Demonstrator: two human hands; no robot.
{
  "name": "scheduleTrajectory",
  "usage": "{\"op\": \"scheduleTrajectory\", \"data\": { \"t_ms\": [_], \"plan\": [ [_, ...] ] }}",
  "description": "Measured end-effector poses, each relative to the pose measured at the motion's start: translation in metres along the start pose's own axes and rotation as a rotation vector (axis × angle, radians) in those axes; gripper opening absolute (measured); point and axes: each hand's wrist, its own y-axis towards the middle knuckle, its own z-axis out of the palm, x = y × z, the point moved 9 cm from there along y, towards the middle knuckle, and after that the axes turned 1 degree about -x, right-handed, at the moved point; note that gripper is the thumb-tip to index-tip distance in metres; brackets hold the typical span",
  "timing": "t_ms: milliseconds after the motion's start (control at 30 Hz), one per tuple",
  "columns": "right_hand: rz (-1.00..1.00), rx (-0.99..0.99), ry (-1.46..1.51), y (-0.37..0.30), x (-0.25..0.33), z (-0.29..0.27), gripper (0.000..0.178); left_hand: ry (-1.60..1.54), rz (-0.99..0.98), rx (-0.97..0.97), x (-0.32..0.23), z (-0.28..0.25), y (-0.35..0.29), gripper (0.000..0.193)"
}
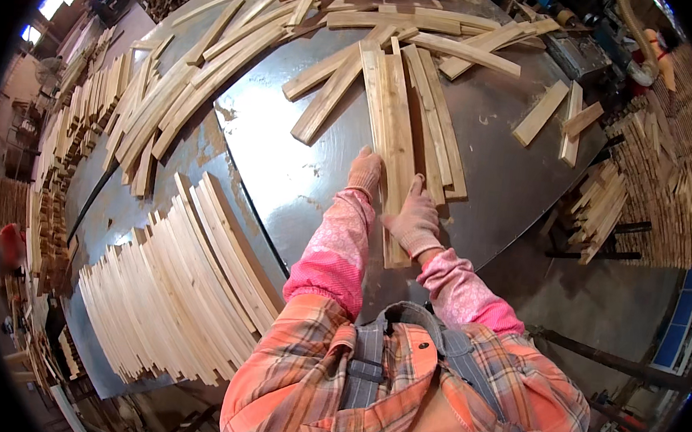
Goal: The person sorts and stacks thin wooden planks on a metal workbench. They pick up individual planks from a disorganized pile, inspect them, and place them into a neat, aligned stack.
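Observation:
Both my hands wear pinkish knitted gloves. A pair of long pale wooden boards (399,159) lies lengthwise in front of me, side by side. My left hand (365,172) grips the left edge, its fingers partly hidden. Nearer to me, my right hand (415,225) clasps the right edge, with the thumb laid along the wood. Just right of these boards, more narrow boards (440,126) rest on the metal tabletop (493,174). To their left, two loose boards (332,96) slant across the same surface.
A tight row of pale strips (173,284) covers the table's near left. Loose boards (202,93) are heaped along the far left, others (424,21) at the back. Short pieces (542,113) lie at right, near machinery (578,56). Stacked wood (653,189) stands beyond the right edge.

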Motion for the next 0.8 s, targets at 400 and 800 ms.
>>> {"op": "scheduleTrajectory", "data": {
  "t_ms": [400, 800],
  "plan": [
    [-0.114, 0.024, 0.212, 0.003, -0.055, 0.011, 0.113, -0.314, -0.212, 0.046, -0.083, -0.003, -0.087, 0.037],
    [-0.551, 0.842, 0.239, -0.074, 0.034, 0.143, 0.068, 0.452, -0.352, -0.220, 0.025, -0.172, -0.248, 0.044]
  ]
}}
